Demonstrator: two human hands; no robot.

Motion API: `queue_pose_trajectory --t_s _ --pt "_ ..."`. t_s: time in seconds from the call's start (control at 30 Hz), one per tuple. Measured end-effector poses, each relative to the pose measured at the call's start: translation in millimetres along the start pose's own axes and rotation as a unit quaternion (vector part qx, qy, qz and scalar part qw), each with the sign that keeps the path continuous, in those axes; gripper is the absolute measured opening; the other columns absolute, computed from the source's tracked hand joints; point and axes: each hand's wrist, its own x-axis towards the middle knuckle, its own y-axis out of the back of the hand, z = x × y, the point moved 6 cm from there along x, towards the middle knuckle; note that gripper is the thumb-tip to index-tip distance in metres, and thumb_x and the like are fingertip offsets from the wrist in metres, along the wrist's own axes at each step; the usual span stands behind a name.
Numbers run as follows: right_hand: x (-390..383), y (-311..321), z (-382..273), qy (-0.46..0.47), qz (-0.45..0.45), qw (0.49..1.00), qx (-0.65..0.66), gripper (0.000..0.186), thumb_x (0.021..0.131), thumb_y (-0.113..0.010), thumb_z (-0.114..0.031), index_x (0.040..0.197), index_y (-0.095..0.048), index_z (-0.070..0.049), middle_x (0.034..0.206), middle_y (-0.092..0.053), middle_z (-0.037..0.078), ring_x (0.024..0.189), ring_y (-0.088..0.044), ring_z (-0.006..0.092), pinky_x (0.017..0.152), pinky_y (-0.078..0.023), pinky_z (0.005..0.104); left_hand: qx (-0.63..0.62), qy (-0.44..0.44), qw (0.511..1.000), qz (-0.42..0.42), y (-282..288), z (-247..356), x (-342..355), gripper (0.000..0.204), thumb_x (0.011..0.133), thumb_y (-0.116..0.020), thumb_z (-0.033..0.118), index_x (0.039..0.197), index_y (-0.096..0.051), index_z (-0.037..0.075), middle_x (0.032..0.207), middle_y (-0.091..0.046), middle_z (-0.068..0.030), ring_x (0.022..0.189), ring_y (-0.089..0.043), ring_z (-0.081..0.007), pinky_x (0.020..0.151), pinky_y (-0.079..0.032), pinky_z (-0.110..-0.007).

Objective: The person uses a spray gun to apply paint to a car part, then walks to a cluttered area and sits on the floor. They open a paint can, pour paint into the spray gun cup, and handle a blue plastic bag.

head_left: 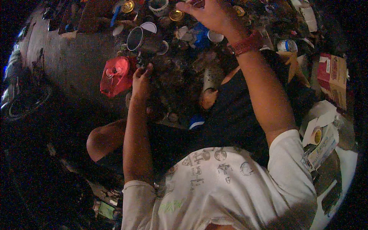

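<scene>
My left hand [142, 82] is closed, its thumb and fingers pinching a dark knobby piece at the lower side of a dark metal cup [155, 41]. That piece appears joined to the cup, which lies tilted with its round mouth to the left. Just left of this hand is a crumpled red plastic bag [115, 74] with a round shape in it. My right hand [216, 17] reaches to the top edge, thumb stretched out to the left; its other fingers are partly cut off. Beneath the thumb sits a gold-coloured round lid [176, 15]. A red band is on my right wrist.
Another gold lid [128, 6], a pale tub [158, 7], a white disc [148, 27] and a blue plastic piece [201, 35] lie ahead. A perforated metal tube [211, 80] is near my leg. A can [287, 46] and a red-and-tan box [332, 80] stand right.
</scene>
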Motion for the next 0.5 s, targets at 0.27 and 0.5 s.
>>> queue_pose_trajectory --t_s 0.27,0.5 --pt "3 2 6 -0.005 -0.009 1.000 -0.025 0.048 0.096 -0.073 -0.032 0.134 -0.059 -0.006 0.118 -0.070 0.009 0.112 -0.066 0.0196 0.099 -0.050 0.0355 -0.037 -0.056 0.996 -0.054 -19 -3 -26 0.043 0.096 -0.075 0.021 0.132 -0.061 0.002 0.123 -0.067 -0.0053 0.113 -0.060 -0.0171 0.098 -0.047 -0.032" --pt "3 7 21 -0.019 0.000 0.999 -0.049 0.047 0.094 -0.076 -0.033 0.131 -0.062 -0.007 0.109 -0.073 0.005 0.106 -0.069 0.0168 0.095 -0.052 0.0341 0.041 -0.131 0.990 -0.038 -44 -13 -42 0.051 0.095 -0.068 0.002 0.143 -0.051 0.002 0.134 -0.063 -0.0134 0.125 -0.059 -0.0229 0.108 -0.045 -0.035"
